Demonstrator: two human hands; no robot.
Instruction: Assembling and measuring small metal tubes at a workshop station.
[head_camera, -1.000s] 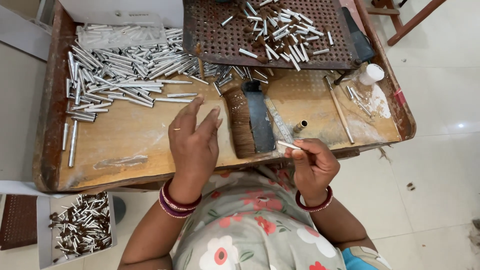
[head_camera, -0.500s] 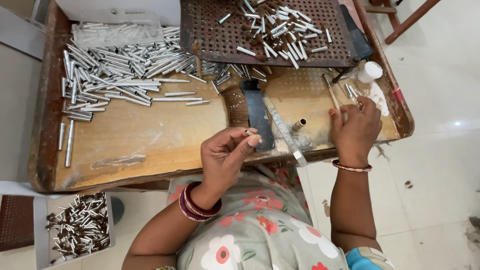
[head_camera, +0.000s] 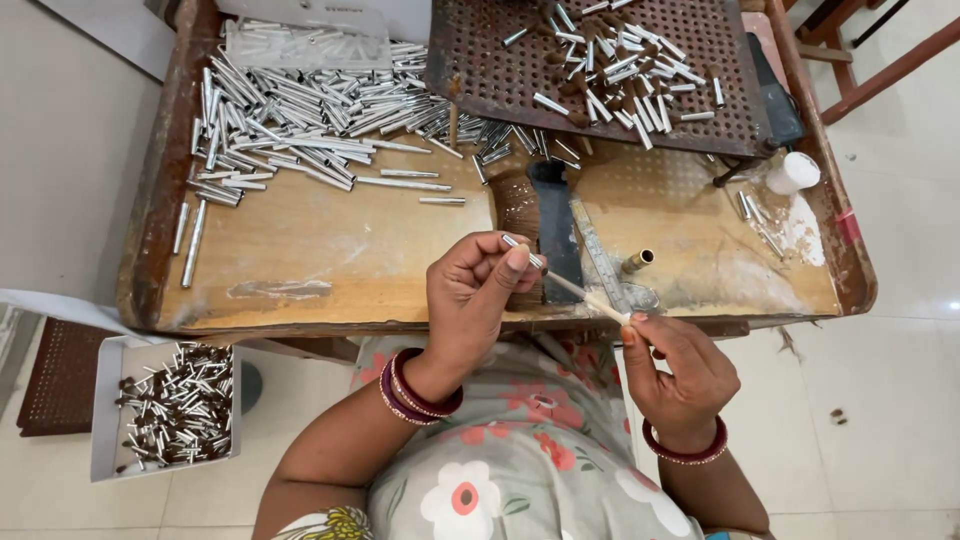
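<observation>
Nearest, a thin stick (head_camera: 575, 290) is pinched between both hands, left hand (head_camera: 478, 290) and right hand (head_camera: 678, 372) each closed on an end. Beyond, many silver tubes (head_camera: 300, 110) lie loose; fewer are gathered on the perforated tray (head_camera: 470, 40).

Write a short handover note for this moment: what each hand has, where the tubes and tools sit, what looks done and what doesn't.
Left hand: fingertips pinch a small silver tube over the front of the wooden tray.
Right hand: holds a thin stick whose far end meets that tube.
Loose silver tubes lie piled at the tray's far left.
Perforated board at far right carries a mix of silver tubes and dark pieces.
White pot and a white smear sit at the tray's right edge.
Box on the floor, left, holds tubes with dark ends; these look finished.
Left to do, apparently: the large loose pile.
</observation>
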